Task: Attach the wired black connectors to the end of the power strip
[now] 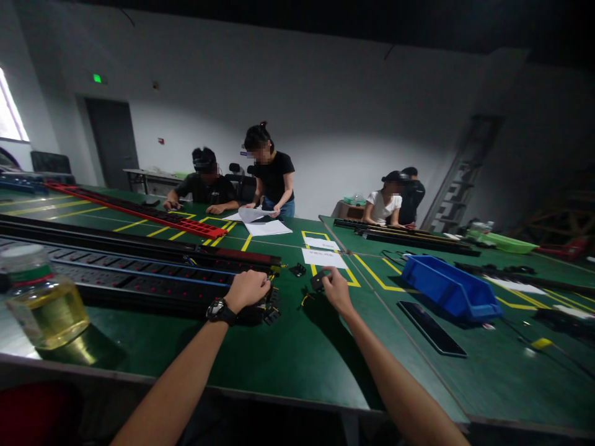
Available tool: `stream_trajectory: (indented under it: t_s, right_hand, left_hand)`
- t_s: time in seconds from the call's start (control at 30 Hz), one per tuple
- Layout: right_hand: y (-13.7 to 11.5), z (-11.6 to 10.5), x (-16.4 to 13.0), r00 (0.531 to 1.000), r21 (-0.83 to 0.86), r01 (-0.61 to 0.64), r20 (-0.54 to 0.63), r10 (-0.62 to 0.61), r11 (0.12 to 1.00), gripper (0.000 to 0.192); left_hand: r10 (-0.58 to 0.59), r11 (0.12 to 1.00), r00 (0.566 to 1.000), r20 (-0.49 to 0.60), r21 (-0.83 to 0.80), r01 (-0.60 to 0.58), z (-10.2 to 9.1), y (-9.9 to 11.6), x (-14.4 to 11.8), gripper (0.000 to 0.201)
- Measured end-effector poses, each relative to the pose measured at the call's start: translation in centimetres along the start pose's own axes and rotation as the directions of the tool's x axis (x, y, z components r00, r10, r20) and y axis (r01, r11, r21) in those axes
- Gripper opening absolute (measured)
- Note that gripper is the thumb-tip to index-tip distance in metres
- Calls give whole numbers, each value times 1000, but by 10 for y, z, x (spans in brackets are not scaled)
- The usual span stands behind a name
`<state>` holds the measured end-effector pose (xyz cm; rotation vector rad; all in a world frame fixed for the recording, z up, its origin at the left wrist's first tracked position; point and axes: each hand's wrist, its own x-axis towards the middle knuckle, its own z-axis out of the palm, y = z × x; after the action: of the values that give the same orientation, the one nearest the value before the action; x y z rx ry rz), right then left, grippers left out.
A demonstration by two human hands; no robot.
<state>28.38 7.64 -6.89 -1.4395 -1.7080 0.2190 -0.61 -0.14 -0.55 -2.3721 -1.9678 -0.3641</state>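
My left hand [250, 290], with a dark watch [220, 311] at the wrist, is closed over the right end of a long black rail [139, 279]. Its fingers curl down and their tips are hidden. This rail carries red dots and a blue strip along its length. In my right hand [336, 288], thumb and fingers pinch a small black block-shaped part [318, 281] just above the green table [297, 353]. A short black and yellow wire [305, 298] shows beside that part. Another small black piece [298, 269] lies a little farther back.
A bottle of yellow liquid [44, 300] stands at the left. To the right are a blue bin [449, 288] and a dark tablet-like slab [431, 328]. White papers [323, 257] and a red rail [195, 226] lie farther back. Several people [274, 173] are across the table.
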Motion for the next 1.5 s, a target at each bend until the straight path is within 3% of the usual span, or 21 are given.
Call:
stream_trajectory:
  t_s: [0.17, 0.3, 0.5, 0.63, 0.8, 0.93, 1.07, 1.37, 1.5]
  right_hand:
    - [10, 2, 4, 985, 21, -171, 10, 171, 985, 44]
    - [12, 1, 4, 973, -16, -211, 95, 211, 977, 41]
    - [10, 1, 1, 970, -205, -135, 171, 172, 969, 26]
    - [1, -1, -4, 956, -336, -83, 240, 170, 938, 25]
    - [-8, -8, -7, 970, -447, -57, 187, 156, 893, 30]
    - [-17, -12, -8, 989, -409, 29, 146, 33, 912, 27]
    - [-32, -12, -14, 965, -349, 145, 258, -54, 926, 27]
    - [-52, -6, -28, 897, -427, 243, 441, -34, 871, 27]
    - [-52, -7, -29, 888, -438, 250, 460, -24, 864, 24]
  left_hand:
    - [2, 1000, 1000, -9, 4, -2, 1, 0, 0, 35]
    - [5, 1000, 1000, -17, 8, -5, 2, -1, 0, 35]
    - [13, 1000, 1000, -21, 21, -12, 4, -1, 0, 36]
    - [16, 1000, 1000, -24, 27, -15, 5, -2, 0, 38]
    - [13, 999, 1000, -26, 34, -12, 4, -1, 0, 37]
    - [9, 999, 1000, -27, 35, -8, 3, 0, 0, 37]
    - [8, 999, 1000, -25, 37, -7, 1, 0, -1, 36]
    - [14, 999, 999, -32, 50, -12, 3, -1, 0, 37]
    - [16, 998, 999, -36, 59, -14, 5, -2, 0, 37]
